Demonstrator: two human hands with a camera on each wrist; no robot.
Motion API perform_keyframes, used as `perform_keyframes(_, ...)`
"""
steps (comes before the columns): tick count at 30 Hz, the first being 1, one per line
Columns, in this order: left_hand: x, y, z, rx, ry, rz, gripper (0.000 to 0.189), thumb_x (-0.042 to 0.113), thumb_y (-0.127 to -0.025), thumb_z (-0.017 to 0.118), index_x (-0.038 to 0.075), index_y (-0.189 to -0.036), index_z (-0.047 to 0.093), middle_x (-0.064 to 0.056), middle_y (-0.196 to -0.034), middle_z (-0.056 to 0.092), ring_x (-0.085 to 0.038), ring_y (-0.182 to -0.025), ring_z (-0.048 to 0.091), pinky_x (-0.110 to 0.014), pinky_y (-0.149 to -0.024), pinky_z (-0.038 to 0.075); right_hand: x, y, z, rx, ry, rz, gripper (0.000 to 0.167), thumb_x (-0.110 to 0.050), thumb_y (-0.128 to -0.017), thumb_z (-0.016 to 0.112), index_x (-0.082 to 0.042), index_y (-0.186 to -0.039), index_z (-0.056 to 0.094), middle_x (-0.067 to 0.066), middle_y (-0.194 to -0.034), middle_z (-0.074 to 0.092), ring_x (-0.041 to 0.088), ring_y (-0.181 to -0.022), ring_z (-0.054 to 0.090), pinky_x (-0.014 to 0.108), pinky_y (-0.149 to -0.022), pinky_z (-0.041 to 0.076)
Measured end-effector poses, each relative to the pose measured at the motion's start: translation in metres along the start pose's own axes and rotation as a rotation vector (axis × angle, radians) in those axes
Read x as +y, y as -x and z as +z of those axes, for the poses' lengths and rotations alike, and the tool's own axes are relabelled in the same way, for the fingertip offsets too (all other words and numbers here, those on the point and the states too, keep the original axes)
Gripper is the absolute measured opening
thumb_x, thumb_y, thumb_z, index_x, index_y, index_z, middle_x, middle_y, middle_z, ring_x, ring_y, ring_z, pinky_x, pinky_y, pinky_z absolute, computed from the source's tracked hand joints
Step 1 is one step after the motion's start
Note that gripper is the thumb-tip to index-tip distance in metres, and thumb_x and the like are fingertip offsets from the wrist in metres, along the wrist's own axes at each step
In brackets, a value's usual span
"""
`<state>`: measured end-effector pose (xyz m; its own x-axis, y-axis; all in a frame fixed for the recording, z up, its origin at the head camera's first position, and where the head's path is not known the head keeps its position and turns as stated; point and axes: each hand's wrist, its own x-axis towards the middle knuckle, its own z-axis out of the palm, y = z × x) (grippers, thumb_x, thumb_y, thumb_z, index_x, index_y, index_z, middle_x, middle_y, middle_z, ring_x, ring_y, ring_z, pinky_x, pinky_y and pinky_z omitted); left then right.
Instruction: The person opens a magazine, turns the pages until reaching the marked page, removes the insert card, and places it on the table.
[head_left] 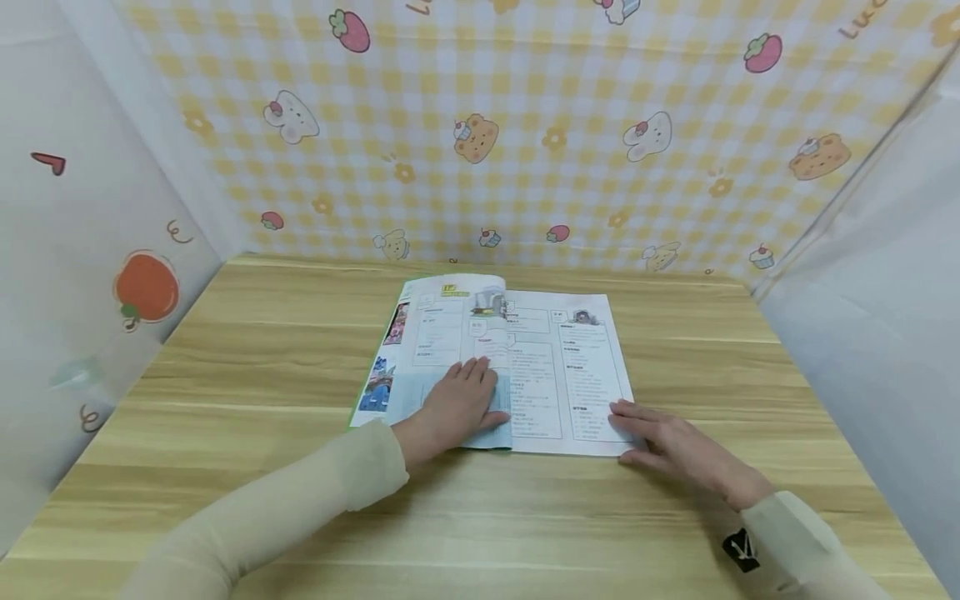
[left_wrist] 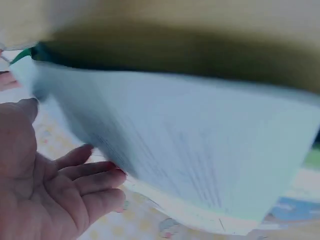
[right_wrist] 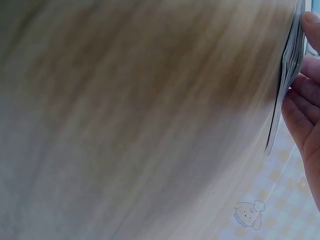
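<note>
Your open book (head_left: 534,392)'s on the counter (head_left: 525,525), long way side to side, your left hand (head_left: 457,402) resting flat near the spine, your right hand (head_left: 681,446) touching the lower right edge, fingers straightish.

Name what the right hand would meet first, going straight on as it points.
The printed right page, which the right hand seems to touch; beyond it, probably the left page, though depth is unclear.
</note>
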<state>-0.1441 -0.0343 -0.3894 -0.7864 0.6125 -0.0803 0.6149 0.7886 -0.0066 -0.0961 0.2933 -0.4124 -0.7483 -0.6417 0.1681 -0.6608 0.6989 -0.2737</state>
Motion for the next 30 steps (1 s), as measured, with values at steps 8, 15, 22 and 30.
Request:
perform_keyframes(8,-0.018,0.007,0.010,0.058,0.033,-0.028,0.067,0.061,-0.090,0.044,0.022,-0.144,0.040,-0.018,-0.132,0.045,-0.035,-0.124,0.044,-0.053,-0.098,0.041,0.002,0.000,0.001,-0.005,-0.005,0.005,0.050,-0.026,-0.079,0.074,0.003,-0.119,0.062,0.019,-0.129,0.057,0.035,-0.115,0.056,0.045,-0.087,0.050)
perform_keyframes(15,-0.026,0.010,0.015,-0.023,0.146,-0.021,0.076,0.059,-0.091,0.046,0.005,-0.143,0.036,-0.013,-0.153,0.029,-0.033,-0.140,0.028,-0.048,-0.107,0.034,0.001,0.000,-0.001,-0.005,0.004,0.013,0.051,-0.027,-0.080,0.074,0.003,-0.119,0.063,0.018,-0.129,0.057,0.034,-0.115,0.057,0.045,-0.087,0.050)
perform_keyframes(22,-0.027,0.013,0.020,-0.098,0.154,-0.037,0.078,0.057,-0.089,0.049,0.008,-0.147,0.030,-0.015,-0.152,0.029,-0.033,-0.139,0.030,-0.044,-0.107,0.036,0.002,0.000,0.000,-0.013,0.014,0.017,0.051,-0.028,-0.080,0.074,0.002,-0.119,0.062,0.018,-0.129,0.057,0.033,-0.116,0.056,0.044,-0.088,0.050)
perform_keyframes(30,-0.023,0.014,0.016,-0.121,0.123,-0.050,0.076,0.055,-0.091,0.048,0.008,-0.148,0.029,-0.016,-0.153,0.027,-0.034,-0.140,0.027,-0.047,-0.104,0.038,0.002,-0.001,-0.003,-0.023,0.015,-0.005,0.043,-0.022,-0.084,0.070,0.002,-0.119,0.063,0.018,-0.130,0.056,0.034,-0.116,0.056,0.045,-0.087,0.050)
